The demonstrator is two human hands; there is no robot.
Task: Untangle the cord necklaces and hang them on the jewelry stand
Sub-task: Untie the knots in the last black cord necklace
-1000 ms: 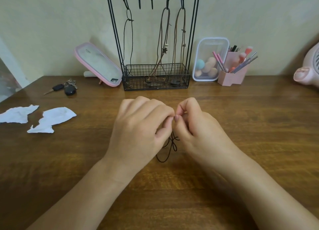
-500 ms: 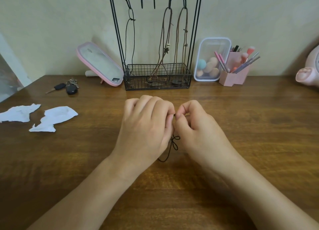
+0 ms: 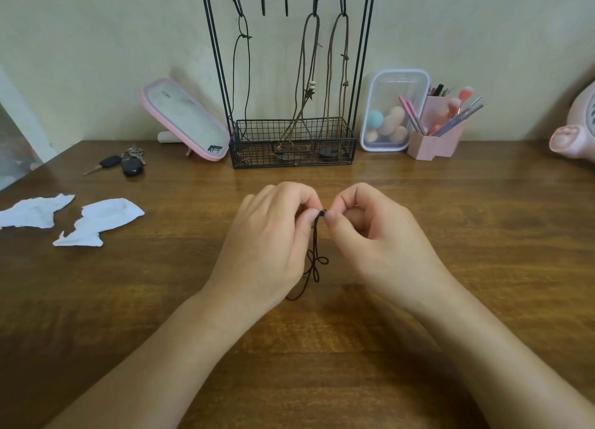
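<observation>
A thin black cord necklace (image 3: 315,255) hangs in small loops between my two hands over the middle of the wooden table. My left hand (image 3: 270,248) pinches its top end with thumb and fingers. My right hand (image 3: 376,238) pinches the same knotted end from the other side. Behind them stands the black wire jewelry stand (image 3: 360,74) with a mesh basket at its base. A black cord necklace (image 3: 241,74) hangs from its leftmost hook. Two brown cord necklaces (image 3: 325,74) hang from the two right hooks, their lower ends lying in the basket.
A pink-rimmed mirror (image 3: 185,119) leans left of the stand, with keys (image 3: 125,164) in front of it. Torn white paper (image 3: 96,221) lies at the left. A clear box of sponges (image 3: 392,110), a pink brush holder (image 3: 434,135) and a pink appliance (image 3: 576,129) stand at the right.
My hands have drawn slightly apart, so the knotted top of the black cord now shows between my fingertips and more of the cord hangs straight below them.
</observation>
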